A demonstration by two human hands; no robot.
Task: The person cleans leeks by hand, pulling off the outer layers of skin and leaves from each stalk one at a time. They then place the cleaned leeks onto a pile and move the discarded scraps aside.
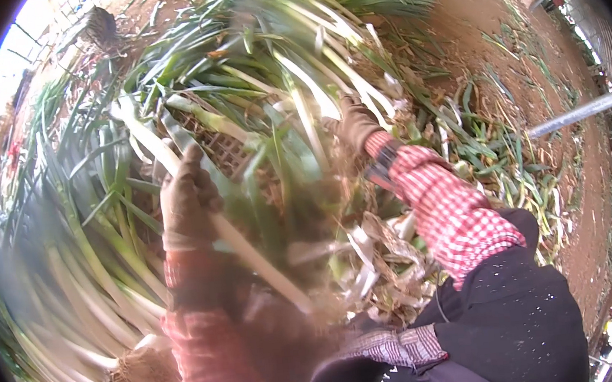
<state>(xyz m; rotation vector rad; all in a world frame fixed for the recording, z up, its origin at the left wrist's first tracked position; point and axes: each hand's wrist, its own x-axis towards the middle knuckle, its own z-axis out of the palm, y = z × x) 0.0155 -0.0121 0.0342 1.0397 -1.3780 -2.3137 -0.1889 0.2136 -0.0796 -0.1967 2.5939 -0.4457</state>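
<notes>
My left hand (189, 195), in a brown work glove, is closed around a long green onion stalk (260, 263). The pale shaft slants from the upper left, through the fist, down toward my lap, where its lower end is blurred. My right hand (358, 124), gloved alike, reaches out to the pile of green onions (306, 87) in front of me. Its thumb and fingers lie around the lower end of a white stalk; whether they grip it is not clear. Long green leaves hang blurred between my two arms.
Trimmed green onions (94, 308) lie in a row at my left, roots toward me. Peeled leaves and husks (385, 255) heap up before my lap. A plastic crate's lattice (223, 149) shows beneath the leaves. At right, a metal pipe (585, 108) juts over bare soil (577, 162).
</notes>
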